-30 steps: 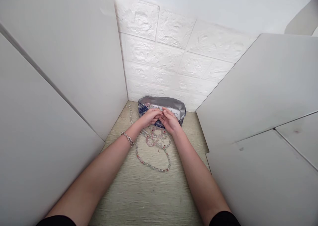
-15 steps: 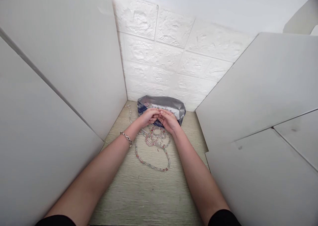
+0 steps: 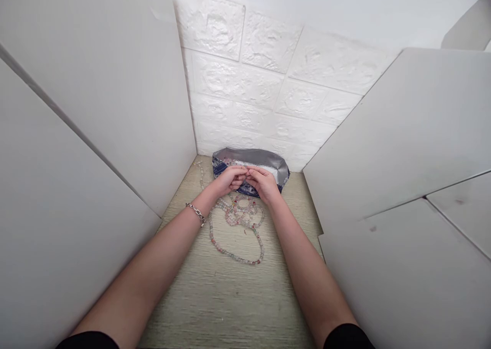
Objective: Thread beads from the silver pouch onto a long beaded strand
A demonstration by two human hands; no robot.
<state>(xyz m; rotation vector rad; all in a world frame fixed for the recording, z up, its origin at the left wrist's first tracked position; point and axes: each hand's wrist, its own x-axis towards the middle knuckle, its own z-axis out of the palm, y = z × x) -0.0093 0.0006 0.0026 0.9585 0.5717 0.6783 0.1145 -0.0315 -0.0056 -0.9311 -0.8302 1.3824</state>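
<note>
My left hand [image 3: 230,181] and my right hand [image 3: 263,182] meet fingertip to fingertip over the front edge of an open bag [image 3: 284,172], silver inside and blue patterned outside. Both hands are pinched closed; whatever lies between the fingertips is too small to make out. Small beads show inside the bag, toward its left. Just below the hands, a long string of multicoloured beads [image 3: 237,259] lies on the wooden surface, bunched in coils near the bag with one large loop toward me. A chain bracelet [image 3: 197,212] is round my left wrist.
Pale panels stand close on the left [image 3: 153,109] and on the right [image 3: 383,134]. A white brick-textured wall [image 3: 253,83] rises behind the bag. The greenish wooden surface [image 3: 230,308] runs between the panels toward me.
The bag's right side has spread slightly to the right. My hands stay together in nearly the same place, with small shifts of the fingers.
</note>
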